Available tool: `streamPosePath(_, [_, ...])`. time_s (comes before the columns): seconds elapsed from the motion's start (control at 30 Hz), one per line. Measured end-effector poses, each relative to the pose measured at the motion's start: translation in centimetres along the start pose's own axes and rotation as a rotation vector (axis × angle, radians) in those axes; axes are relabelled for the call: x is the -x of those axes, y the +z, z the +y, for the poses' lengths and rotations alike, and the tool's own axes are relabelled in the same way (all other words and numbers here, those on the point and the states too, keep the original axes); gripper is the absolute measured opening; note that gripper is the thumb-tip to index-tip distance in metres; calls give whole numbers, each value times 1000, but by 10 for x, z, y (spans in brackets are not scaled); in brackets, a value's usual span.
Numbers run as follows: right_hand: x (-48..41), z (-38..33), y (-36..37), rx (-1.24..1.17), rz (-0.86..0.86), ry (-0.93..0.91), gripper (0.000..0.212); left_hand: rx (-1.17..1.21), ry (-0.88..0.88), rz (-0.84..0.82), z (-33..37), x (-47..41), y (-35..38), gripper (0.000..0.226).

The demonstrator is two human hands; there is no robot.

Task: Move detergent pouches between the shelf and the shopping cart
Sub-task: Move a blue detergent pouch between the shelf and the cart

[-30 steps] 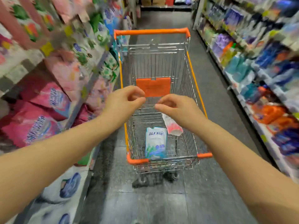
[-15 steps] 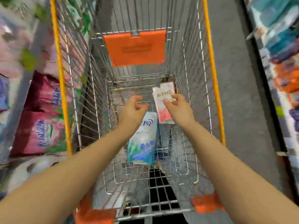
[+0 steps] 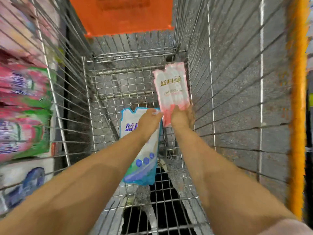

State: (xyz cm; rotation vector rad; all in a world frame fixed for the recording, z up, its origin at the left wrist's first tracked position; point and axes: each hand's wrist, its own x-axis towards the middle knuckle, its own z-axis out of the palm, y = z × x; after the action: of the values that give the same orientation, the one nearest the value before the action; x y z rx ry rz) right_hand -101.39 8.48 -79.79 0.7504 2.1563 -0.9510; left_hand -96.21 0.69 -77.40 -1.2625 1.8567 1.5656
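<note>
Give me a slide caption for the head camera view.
In the cart, the right hand grips the pink pouch by its lower end; the left hand touches its corner, above a blue pouch.

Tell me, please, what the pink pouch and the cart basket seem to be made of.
Pink pouch: probably soft plastic film, slightly glossy; lengthwise ridges and printed lettering show. Cart basket: silvery metal wire, seemingly plated; thin shiny rods cross in a grid.
</note>
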Motion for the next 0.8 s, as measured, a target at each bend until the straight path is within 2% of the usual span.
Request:
streamPosePath(0.1, [4,7,2,207,48,-108,73,78,-21,-40,1,-13,11,26])
streamPosePath(0.23, [-1,22,-2,295,81,-200,65,442,-195,-81,4,-26,25,16])
streamPosePath(0.3, [-1,23,-2,288,62,-184,60,408,-238,-30,6,-27,25,17])
streamPosePath(0.37, [0,23,-4,223,69,-147,57,338,-211,7,6,-26,21,29])
streamPosePath(0.47, [4,16,-10,113,64,-33,55,24,-61,127,19,-16,11,27])
streamPosePath(0.53, [3,13,-13,-208,-123,85,53,-200,90,203,35,-5,0,21])
streamPosePath(0.6, [12,6,-14,-592,-381,232,48,-276,216,215,56,7,-14,23])
streamPosePath(0.63, [16,5,-13,-699,-457,279,52,-293,261,217,66,15,-21,24])
streamPosePath(0.73, [31,-1,-10,-815,-677,335,74,-294,382,216,86,46,-41,21])
streamPosePath(0.8, [46,-9,-12,-960,-791,293,73,-262,432,189,91,72,-53,24])
